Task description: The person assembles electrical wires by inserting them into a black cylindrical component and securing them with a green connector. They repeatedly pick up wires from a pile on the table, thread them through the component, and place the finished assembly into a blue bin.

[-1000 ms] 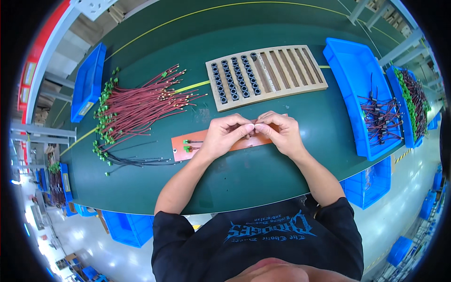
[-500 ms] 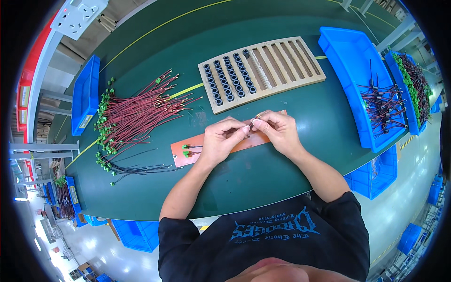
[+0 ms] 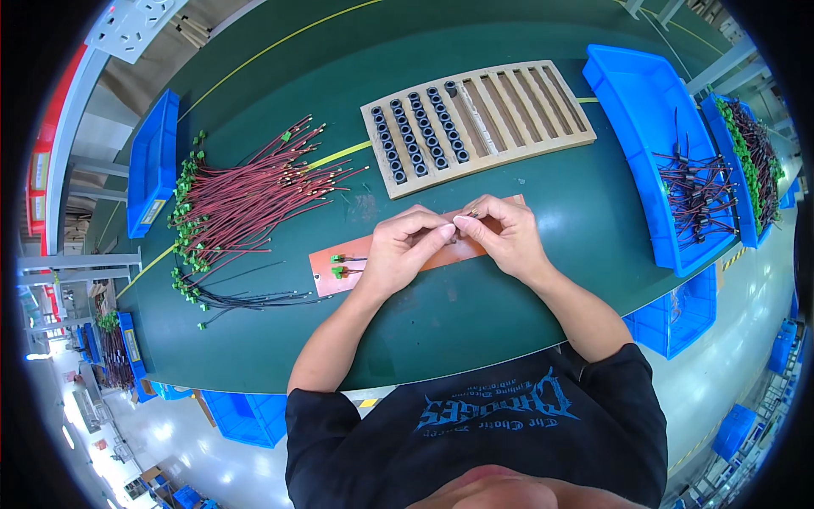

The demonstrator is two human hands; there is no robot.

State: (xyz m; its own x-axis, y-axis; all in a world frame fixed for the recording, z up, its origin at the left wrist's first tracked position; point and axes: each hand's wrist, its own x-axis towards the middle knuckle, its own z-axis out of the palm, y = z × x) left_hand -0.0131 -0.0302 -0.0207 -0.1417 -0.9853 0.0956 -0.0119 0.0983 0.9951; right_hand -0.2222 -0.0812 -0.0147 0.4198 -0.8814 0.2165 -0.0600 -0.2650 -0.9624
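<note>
My left hand [image 3: 405,248] and my right hand [image 3: 506,237] meet fingertip to fingertip over an orange board [image 3: 326,282]. Both pinch thin wires; a small metallic wire tip [image 3: 474,214] shows at the right fingers, while most of what they grip is hidden. Two green connectors [image 3: 338,271] with short dark wires lie on the board's left part, and those wires run under my left hand. Just beyond my hands stands a wooden rack [image 3: 500,159] with several rows of black rings [image 3: 437,127] in its left slots.
Red wires [image 3: 254,191] with green connectors are spread at the left, black wires [image 3: 254,300] nearer me. A blue tray [image 3: 623,85] at the right holds wires with black rings [image 3: 699,191]; another blue bin [image 3: 743,161] stands beyond. A blue bin [image 3: 153,170] sits far left.
My hands stay over the board, and the fingertips have drawn closer together. Less of the wire shows between them. The whole view has shifted slightly.
</note>
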